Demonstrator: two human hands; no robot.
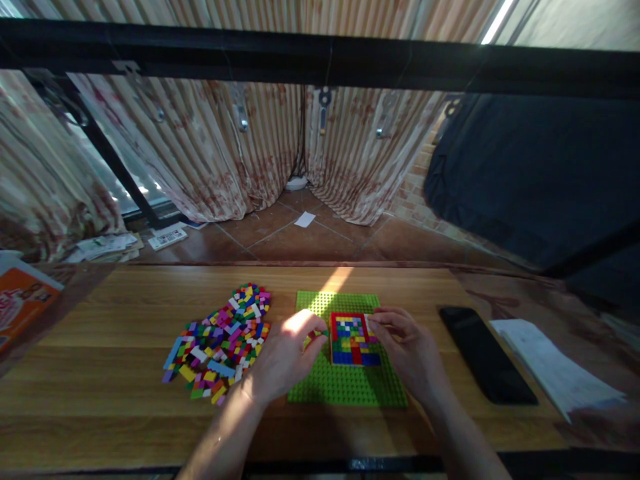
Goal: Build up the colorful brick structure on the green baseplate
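1. Wooden and pale brown, the table (125,400) is the largest thing we see; it spans the whole width of the view, and everything below rests on it.
2. We see a green studded baseplate (350,390) lying flat at the middle of the table, right in front of us.
3. We see a loose pile of small coloured bricks (220,343) spread on the wood just left of the baseplate.
4. We see a black phone (486,353) lying flat to the right of the baseplate, with a white sheaf of paper (555,367) beside it, further right.
5. We see an orange box (20,303) at the far left edge of the table.
6. We see a red-framed brick mosaic (353,339) sitting on the upper middle of the baseplate, between our two hands.
7. Our left hand (285,357) rests at the mosaic's left edge, fingertips pinched narrowly on a small brick (316,333).
8. Our right hand (410,350) touches the mosaic's upper right corner with curled fingers; we cannot tell whether it grips anything.
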